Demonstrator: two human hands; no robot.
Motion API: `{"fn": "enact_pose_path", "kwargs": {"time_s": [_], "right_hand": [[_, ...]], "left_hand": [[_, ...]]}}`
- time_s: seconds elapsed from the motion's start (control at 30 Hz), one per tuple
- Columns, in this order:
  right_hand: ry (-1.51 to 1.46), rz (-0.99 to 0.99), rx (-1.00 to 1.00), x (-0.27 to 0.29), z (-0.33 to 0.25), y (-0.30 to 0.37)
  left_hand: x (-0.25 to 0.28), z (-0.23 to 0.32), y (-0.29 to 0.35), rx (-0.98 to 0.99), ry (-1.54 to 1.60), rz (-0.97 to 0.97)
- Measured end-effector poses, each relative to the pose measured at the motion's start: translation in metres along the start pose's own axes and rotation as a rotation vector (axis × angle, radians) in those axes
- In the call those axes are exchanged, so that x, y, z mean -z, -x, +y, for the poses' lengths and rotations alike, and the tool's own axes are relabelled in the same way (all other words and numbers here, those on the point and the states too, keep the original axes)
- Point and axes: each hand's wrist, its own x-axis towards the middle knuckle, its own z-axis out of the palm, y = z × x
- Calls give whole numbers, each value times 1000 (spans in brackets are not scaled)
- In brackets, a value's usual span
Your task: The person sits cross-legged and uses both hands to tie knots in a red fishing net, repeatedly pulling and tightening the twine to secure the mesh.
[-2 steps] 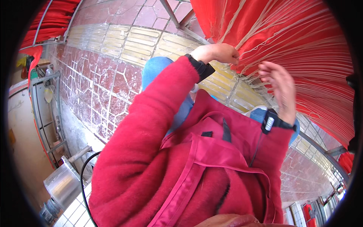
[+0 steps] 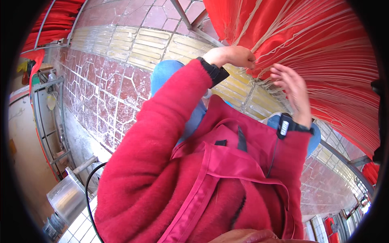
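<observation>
A large red cloth (image 2: 273, 42) fans out in folds at the upper right, with many thin beige strings (image 2: 296, 30) running across it. At the cloth's lower left edge my left hand (image 2: 237, 56) is closed, fingertips pinched together beside the strings. What it pinches is too small to make out. My right hand (image 2: 295, 91) is held slightly right of it, fingers stretched out and a little apart, with nothing in it. Its fingertips are in front of the red cloth; I cannot tell whether they touch it. Loose string ends (image 2: 265, 83) hang in a tangle below the two hands.
A metal frame bar (image 2: 204, 36) runs beneath the cloth; another bar (image 2: 344, 160) crosses at right. Yellow ribbed paving (image 2: 150, 42) and reddish tiles (image 2: 101, 81) lie below. At left stand a metal rack (image 2: 48, 85) and a shiny metal cylinder (image 2: 67, 198). A black cable (image 2: 87, 194) hangs nearby.
My right hand has shifted a little to the left, closer to my left hand. My left hand stays almost in the same place, still pinched.
</observation>
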Motion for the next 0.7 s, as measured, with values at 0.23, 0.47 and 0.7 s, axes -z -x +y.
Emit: {"fn": "enact_pose_path", "kwargs": {"time_s": [0.23, 0.47, 0.7], "right_hand": [[175, 230, -19, -13, 87, -59], [348, 222, 120, -9, 132, -77], [209, 362, -73, 15, 160, -63]], "left_hand": [[-9, -1, 1, -7, 65, -134], [-34, -15, -17, -18, -41, -123], [-30, -35, -17, 146, -36, -155]]}}
